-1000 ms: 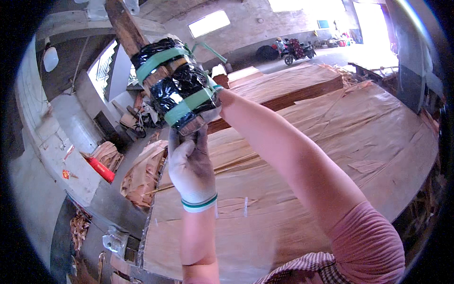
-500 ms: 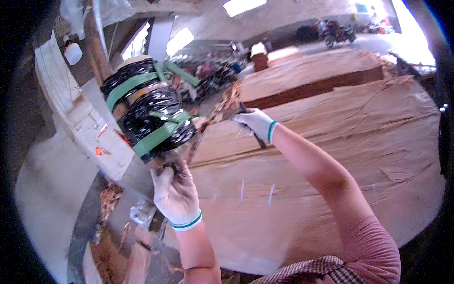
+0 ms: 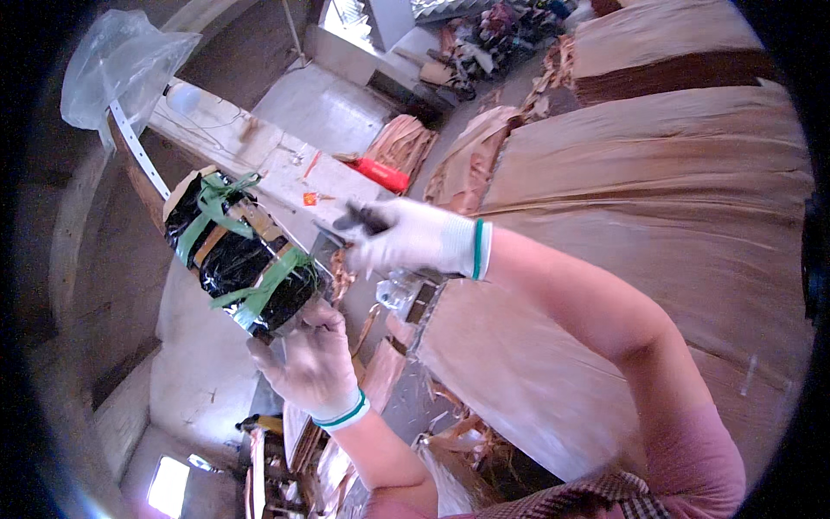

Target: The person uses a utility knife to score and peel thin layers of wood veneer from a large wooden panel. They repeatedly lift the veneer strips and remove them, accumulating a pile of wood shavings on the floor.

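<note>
A bulky roll-shaped bundle (image 3: pixel 246 268), wrapped in black plastic and tied with green strips, is tilted at the left. My left hand (image 3: pixel 316 363), in a white glove with a green-edged cuff, has its fingers and thumb around the bundle's lower end. What lies inside the wrapping is hidden. To the right of the bundle, my gloved right hand (image 3: pixel 411 242) is closed on a narrow dark tool (image 3: pixel 367 218). Motion blurs it, and its exact kind cannot be made out.
Large stacks of thin brown wood veneer sheets (image 3: pixel 640 190) fill the right side. A pale ledge (image 3: pixel 277 164) runs behind the bundle, with a red bottle-shaped object (image 3: pixel 380 173) near its end. A clear plastic bag (image 3: pixel 121 69) hangs at upper left. Loose veneer scraps (image 3: pixel 462 437) lie below.
The view has swung left. My right hand, with the dark tool, has moved from over the veneer stack toward the bundle. My left hand stays at the bundle's lower end.
</note>
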Motion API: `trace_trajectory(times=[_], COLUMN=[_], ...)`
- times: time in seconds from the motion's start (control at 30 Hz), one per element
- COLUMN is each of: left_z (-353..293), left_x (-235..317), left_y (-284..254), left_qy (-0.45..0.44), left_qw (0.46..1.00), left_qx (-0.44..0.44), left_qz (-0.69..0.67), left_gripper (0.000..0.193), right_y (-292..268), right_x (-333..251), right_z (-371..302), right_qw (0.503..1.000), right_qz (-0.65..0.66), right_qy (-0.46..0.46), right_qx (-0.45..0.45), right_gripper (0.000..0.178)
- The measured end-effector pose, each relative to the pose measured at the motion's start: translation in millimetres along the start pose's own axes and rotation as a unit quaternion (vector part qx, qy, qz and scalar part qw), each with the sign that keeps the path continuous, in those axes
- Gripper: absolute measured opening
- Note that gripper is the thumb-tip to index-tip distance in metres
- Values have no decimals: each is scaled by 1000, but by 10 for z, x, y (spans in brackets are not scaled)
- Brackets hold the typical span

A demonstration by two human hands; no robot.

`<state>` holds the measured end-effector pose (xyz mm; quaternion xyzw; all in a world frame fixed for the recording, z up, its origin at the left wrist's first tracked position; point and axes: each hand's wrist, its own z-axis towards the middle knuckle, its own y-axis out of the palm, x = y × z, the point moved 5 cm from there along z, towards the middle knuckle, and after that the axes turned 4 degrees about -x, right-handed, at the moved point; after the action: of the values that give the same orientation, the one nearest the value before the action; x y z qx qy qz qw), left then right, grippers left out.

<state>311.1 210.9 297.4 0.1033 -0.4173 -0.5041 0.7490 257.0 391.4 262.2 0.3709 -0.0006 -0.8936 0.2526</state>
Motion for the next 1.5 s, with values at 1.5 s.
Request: trace_trajectory(times=[1.5], left_z=[108], left_x=[-700], left_y=[114], left_qy=[0], left_qw=[958], left_qx=[-60], left_qz=[279], left_gripper=[30], right_y=[-912], right_x=[-266], right_z=[-517], right_qw=[919], right_qz=[-192], right_qy=[-89], right_qx=[332], right_gripper=[18])
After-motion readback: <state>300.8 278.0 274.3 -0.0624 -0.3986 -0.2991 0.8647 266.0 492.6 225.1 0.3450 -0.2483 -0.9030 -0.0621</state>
